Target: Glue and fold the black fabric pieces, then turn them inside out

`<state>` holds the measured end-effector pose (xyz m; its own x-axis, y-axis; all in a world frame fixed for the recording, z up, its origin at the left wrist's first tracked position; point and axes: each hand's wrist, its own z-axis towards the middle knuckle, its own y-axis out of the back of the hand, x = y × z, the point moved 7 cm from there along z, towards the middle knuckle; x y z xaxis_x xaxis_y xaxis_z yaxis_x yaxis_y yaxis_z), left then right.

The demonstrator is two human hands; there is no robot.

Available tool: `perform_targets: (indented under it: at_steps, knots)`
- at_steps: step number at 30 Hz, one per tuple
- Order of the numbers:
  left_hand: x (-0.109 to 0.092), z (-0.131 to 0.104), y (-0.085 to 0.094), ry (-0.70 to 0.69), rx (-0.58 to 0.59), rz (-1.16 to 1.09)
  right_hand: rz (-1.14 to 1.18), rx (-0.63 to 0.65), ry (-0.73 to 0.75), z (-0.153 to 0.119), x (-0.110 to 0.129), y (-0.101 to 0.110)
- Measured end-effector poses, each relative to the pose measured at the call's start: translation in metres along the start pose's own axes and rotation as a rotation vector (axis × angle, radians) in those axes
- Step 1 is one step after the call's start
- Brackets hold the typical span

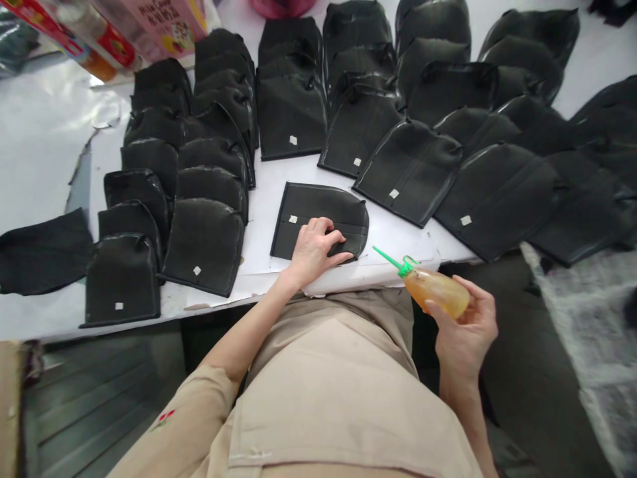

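Note:
My left hand point(318, 249) rests on a black fabric piece point(308, 199) with one rounded end and a small white label. Its fingers are spread and bent, pressing the piece to the white table near its front edge. In my right hand point(465, 322) is a squeeze glue bottle point(435, 289) with amber liquid inside. The bottle is tilted, and its thin green nozzle point(388, 256) points up and left, just right of the black piece and apart from it. My fingers wrap round the bottle's base.
Overlapping rows of similar black pieces point(291, 109) fan across the white table point(40, 153). A separate black piece point(42, 252) lies at far left. Bottles point(107, 43) and a pink carton point(166, 23) stand at the back left. Grey-white material point(587, 318) hangs at right.

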<state>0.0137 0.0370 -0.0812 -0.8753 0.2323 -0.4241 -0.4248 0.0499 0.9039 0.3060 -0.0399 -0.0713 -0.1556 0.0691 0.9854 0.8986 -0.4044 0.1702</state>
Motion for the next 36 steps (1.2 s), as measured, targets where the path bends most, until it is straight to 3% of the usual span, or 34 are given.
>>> perform_targets:
  at_steps: [5, 15, 27, 36]
  knots:
    - [-0.003, 0.012, -0.005, 0.026, -0.019, -0.012, -0.097, 0.03, 0.1, -0.011, 0.005, -0.002]
    - [-0.005, 0.015, -0.007, 0.059, -0.02, -0.007, -0.214, 0.167, 0.276, -0.019, 0.004, -0.026]
    - [-0.003, 0.015, -0.002, -0.022, 0.063, -0.039, -0.473, 0.125, 0.588, -0.034, 0.025, -0.036]
    - [-0.005, 0.015, -0.003, -0.017, 0.041, -0.014, -0.524, 0.132, 0.611, -0.041, 0.036, -0.035]
